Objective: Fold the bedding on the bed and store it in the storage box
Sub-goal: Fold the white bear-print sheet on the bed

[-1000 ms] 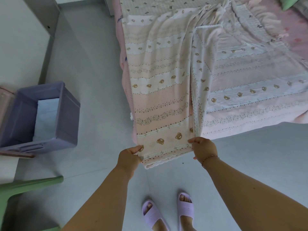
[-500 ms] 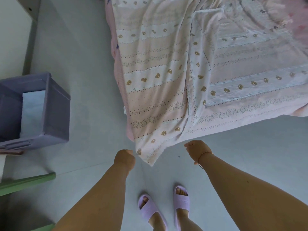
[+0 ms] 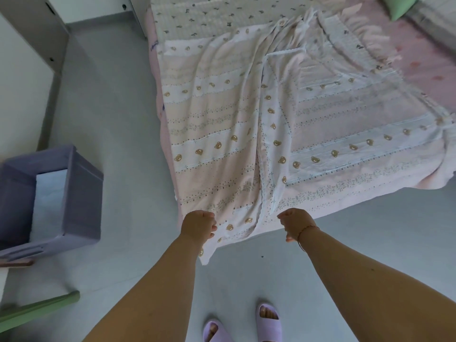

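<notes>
The pale pink striped bedding (image 3: 217,124) with small bear prints lies spread over the bed, part of it folded lengthwise, so a lace-edged strip runs down its middle. Its near edge hangs off the foot of the bed, one corner drooping toward the floor. My left hand (image 3: 198,225) is curled at the left side of that near edge, fingers pinching the fabric. My right hand (image 3: 294,223) is curled at the near end of the folded strip and grips it; its fingertips are hidden. The purple storage box (image 3: 81,193) stands open on the floor to the left.
White folded cloth (image 3: 48,201) lies inside the box. A green pillow (image 3: 397,6) sits at the bed's far right corner. A green bar (image 3: 39,309) crosses the lower left. A grey cabinet (image 3: 37,28) stands at the far left. My feet in purple slippers (image 3: 267,322) are on the grey floor.
One second ago both hands held the near edge. Half a second ago they had pulled back off it and the corner drooped. Now both have moved forward onto the edge again.
</notes>
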`<state>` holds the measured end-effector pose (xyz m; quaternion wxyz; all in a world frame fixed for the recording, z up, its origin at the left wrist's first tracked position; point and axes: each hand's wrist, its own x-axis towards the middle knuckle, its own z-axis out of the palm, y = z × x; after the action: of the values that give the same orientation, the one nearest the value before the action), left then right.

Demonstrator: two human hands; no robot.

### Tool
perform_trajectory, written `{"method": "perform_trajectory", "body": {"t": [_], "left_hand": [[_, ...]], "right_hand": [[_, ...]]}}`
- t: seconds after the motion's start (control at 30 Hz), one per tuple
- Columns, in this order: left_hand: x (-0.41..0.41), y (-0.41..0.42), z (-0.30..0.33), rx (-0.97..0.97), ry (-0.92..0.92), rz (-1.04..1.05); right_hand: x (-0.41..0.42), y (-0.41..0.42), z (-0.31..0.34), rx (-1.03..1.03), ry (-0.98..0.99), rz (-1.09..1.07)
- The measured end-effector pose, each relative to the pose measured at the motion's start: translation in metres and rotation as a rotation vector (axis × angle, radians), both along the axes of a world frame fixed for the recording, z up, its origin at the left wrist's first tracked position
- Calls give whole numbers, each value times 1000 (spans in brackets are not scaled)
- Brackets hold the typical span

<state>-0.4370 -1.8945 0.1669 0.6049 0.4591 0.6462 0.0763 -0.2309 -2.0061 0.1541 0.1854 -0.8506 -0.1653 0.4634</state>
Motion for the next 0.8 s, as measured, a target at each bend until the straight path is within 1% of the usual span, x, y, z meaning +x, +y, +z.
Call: {"method": "perform_trajectory", "body": {"t": [0.13,0.27,0.43,0.57,0.8], "left_hand": [[43,1,23,44,-55,-36],[84,4,31,25,-101,-33],[125,4,42,5,-88,-52],[151,10,42,-20,-94,-57],[190,27,28,-72,-60,-33]], "right_hand": [[37,2,11,23,14,-23],[78,-2,19,42,-14,-56],[122,-5,29,70,-4,-103],[144,3,35,96,-17,-89],[179,29,22,144,22,-137]]}}
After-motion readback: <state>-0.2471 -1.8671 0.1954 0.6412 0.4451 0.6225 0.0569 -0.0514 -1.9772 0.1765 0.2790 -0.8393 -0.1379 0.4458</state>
